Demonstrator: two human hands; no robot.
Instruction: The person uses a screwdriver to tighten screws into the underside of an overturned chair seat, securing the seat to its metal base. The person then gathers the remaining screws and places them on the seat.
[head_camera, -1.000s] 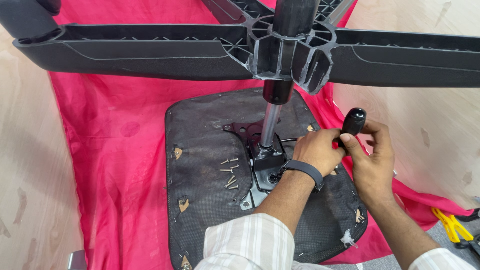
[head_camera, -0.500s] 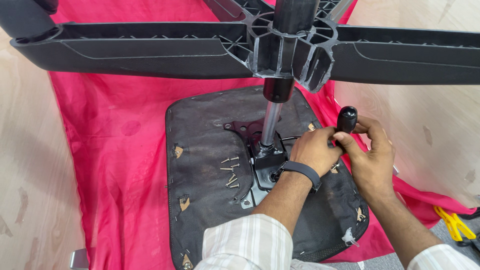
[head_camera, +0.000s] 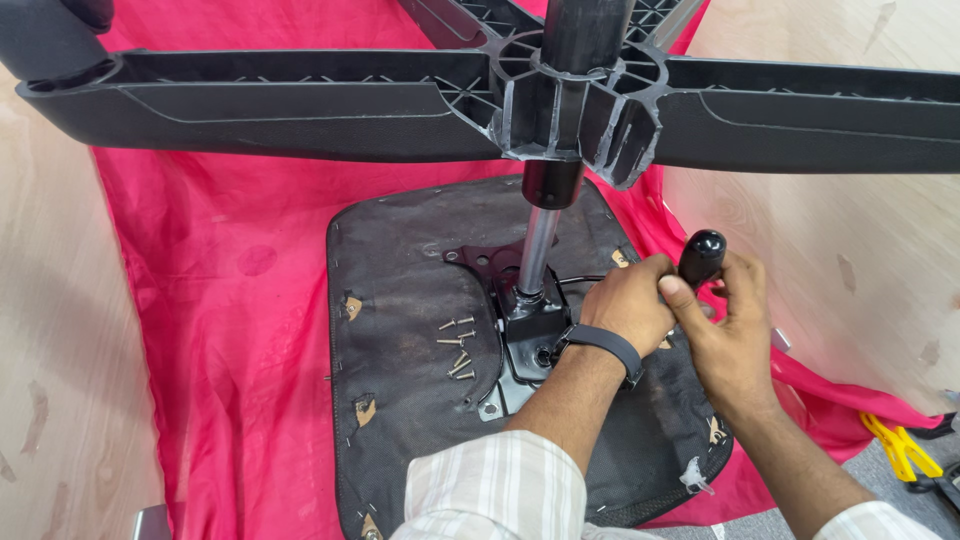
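Both hands had crept a little up and right versus the earlier frames, knob riding slightly higher, chair itself unmoved. Left hand (head_camera: 628, 300) was curled around the lever stem just under the black knob (head_camera: 701, 256); right hand (head_camera: 725, 335) pinched the stem below the knob, thumb across the front. Both were closed on the lever, which stuck up at the right edge of the upturned seat underside (head_camera: 410, 300), just beside the metal mechanism plate (head_camera: 525, 330) at the foot of the gas column (head_camera: 538, 250).

Judgement on doing it well: keep one hand steadying the stem low while the other works the knob end, push along the stem's own line, no sideways prying against the plate. Wrists should stay low.

Loose screws (head_camera: 457, 345) lay in a small cluster on the seat fabric left of the plate, well apart from the hands; a sweeping forearm could scatter them. Star base (head_camera: 300, 100) hung overhead, arms spanning the frame, so upward room was tight near the hub (head_camera: 575, 110). Open room sat to the right, over pink cloth (head_camera: 220, 300) and wooden floor (head_camera: 820, 230). Yellow-handled pliers (head_camera: 900, 450) lay at the lower right, clear of the elbows.
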